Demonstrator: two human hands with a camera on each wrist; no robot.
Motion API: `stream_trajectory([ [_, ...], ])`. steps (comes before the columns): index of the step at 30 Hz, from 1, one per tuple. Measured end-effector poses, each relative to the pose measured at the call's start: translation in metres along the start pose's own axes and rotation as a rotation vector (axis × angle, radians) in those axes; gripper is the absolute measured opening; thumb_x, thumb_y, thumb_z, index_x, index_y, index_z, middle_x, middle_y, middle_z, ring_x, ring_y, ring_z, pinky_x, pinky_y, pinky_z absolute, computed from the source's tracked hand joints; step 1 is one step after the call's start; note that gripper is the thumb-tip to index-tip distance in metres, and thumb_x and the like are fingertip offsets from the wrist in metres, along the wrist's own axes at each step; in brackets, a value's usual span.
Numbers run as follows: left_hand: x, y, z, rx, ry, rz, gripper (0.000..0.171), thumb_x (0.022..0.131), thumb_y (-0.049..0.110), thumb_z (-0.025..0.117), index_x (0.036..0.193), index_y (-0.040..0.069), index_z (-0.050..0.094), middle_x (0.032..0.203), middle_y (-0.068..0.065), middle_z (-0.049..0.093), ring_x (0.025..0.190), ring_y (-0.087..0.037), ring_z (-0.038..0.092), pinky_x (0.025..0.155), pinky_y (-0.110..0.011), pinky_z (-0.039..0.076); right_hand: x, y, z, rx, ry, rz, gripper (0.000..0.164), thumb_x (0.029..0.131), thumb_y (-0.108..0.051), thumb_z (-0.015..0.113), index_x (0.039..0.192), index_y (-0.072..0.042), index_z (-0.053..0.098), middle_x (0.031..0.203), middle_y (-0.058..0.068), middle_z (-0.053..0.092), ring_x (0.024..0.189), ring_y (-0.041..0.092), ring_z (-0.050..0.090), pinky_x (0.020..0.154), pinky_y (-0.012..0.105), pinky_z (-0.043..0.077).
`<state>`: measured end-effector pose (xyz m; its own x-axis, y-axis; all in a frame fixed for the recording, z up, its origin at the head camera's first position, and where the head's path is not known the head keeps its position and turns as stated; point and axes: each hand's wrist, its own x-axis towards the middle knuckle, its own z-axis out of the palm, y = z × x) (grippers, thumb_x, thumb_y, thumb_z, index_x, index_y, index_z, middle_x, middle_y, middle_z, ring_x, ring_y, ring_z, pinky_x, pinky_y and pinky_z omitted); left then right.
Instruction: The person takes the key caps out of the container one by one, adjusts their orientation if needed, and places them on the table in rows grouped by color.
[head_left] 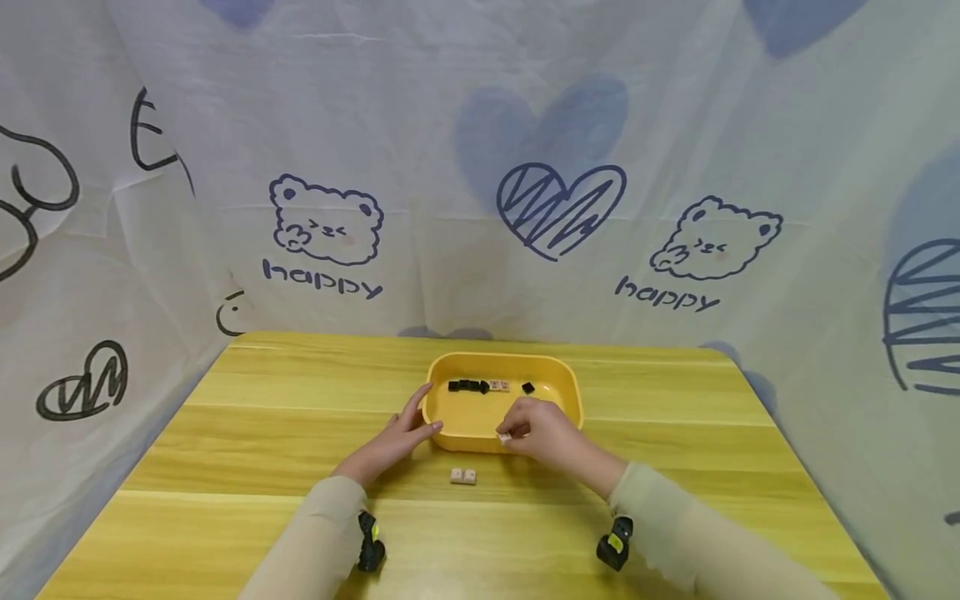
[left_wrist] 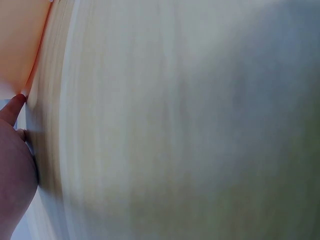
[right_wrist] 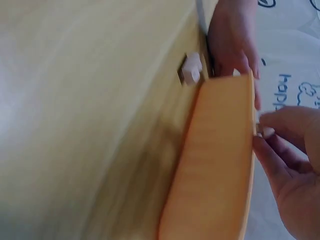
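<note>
A yellow plastic tray [head_left: 480, 444] with a raised rim stands on the table. Inside it, near the far wall, lies a row of black keycaps [head_left: 468, 386] and two whitish keycaps [head_left: 499, 386], with a lone black keycap [head_left: 528, 388] to their right. My right hand [head_left: 542, 429] pinches a small white keycap [head_left: 505, 437] over the tray's near rim. With thumb and fingers spread, my left hand [head_left: 401, 437] rests against the tray's left side. Two white keycaps [head_left: 462, 477] sit side by side on the table in front of the tray.
The wooden table [head_left: 285, 450] has a light yellow grain. Behind and beside it hangs a white cloth [head_left: 450, 275] printed with hearts and bears. A black wrist device [head_left: 371, 542] is on the left sleeve and another wrist device [head_left: 615, 543] on the right.
</note>
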<state>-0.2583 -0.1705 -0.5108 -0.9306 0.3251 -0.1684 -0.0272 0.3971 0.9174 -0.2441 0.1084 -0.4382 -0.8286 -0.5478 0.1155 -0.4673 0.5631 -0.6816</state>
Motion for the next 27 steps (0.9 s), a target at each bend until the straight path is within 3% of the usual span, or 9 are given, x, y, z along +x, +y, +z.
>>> stream_trajectory([
  [4,0.001,0.000,0.000,-0.002,-0.009,0.011,0.078,0.099,0.045,0.054,0.157,0.037,0.002,0.155,-0.026,0.022,0.141,-0.047,-0.017,0.107,-0.064,-0.014,-0.008,-0.003,0.011,0.026,0.092,-0.002,0.012,0.083,-0.003,0.076,0.095,-0.004,0.076,0.090,-0.004,0.062,0.084,0.012,0.064,0.074,0.023,0.054],
  [7,0.001,0.001,0.000,0.007,-0.006,0.006,0.077,0.100,0.043,0.053,0.157,0.036,0.002,0.156,-0.026,0.022,0.141,-0.047,-0.017,0.108,-0.063,-0.015,-0.014,-0.003,0.020,0.053,0.115,-0.032,0.012,0.082,-0.001,0.077,0.094,-0.002,0.076,0.091,-0.004,0.063,0.083,0.012,0.064,0.074,0.024,0.054],
  [11,0.000,0.003,0.000,0.025,0.004,-0.007,0.078,0.099,0.045,0.053,0.157,0.037,0.002,0.156,-0.024,0.021,0.141,-0.048,-0.017,0.107,-0.065,-0.012,-0.019,-0.001,0.034,0.035,0.084,-0.068,0.013,0.081,-0.001,0.078,0.094,-0.001,0.075,0.089,-0.004,0.063,0.080,0.011,0.062,0.071,0.023,0.053],
  [19,-0.001,0.004,0.001,0.032,0.007,-0.002,0.077,0.100,0.044,0.053,0.157,0.037,0.002,0.156,-0.024,0.022,0.141,-0.048,-0.018,0.107,-0.066,-0.012,-0.021,0.004,0.056,-0.072,-0.001,-0.020,0.015,0.081,-0.005,0.077,0.095,-0.004,0.077,0.084,-0.007,0.062,0.075,0.005,0.056,0.069,0.022,0.050],
  [27,-0.002,0.002,0.003,0.030,0.017,-0.004,0.078,0.099,0.045,0.054,0.157,0.037,0.002,0.156,-0.025,0.021,0.140,-0.049,-0.017,0.107,-0.067,-0.012,-0.019,0.008,0.066,-0.150,0.005,-0.036,0.013,0.079,-0.002,0.078,0.092,-0.004,0.077,0.076,-0.006,0.058,0.069,0.003,0.052,0.062,0.020,0.047],
])
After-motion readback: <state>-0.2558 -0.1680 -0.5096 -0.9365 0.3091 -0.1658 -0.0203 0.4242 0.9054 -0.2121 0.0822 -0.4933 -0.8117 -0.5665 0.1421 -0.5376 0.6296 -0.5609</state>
